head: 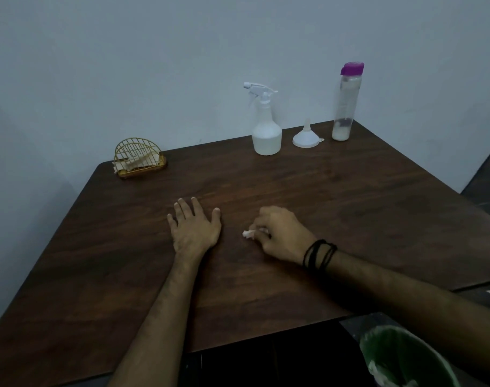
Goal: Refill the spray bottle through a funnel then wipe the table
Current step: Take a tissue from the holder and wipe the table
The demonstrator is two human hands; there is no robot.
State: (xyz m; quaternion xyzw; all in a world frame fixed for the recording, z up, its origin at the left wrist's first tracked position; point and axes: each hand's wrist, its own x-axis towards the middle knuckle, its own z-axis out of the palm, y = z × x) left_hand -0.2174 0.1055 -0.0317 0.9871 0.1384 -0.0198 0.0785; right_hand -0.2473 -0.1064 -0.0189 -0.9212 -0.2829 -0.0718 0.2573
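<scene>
A white spray bottle (266, 127) with its trigger head on stands at the back of the dark wooden table (350, 208). To its right a white funnel (307, 136) rests mouth down. Beyond that stands a tall clear bottle (346, 103) with a purple cap and a little whitish liquid at the bottom. My right hand (280, 234) is closed on a crumpled white tissue (248, 234) pressed to the table's middle. My left hand (195, 226) lies flat beside it, palm down, fingers spread.
A gold wire napkin holder (139, 159) with paper napkins sits at the table's back left corner. A green-lined bin (405, 358) with crumpled tissue inside stands on the floor at the lower right. A plain wall runs behind the table.
</scene>
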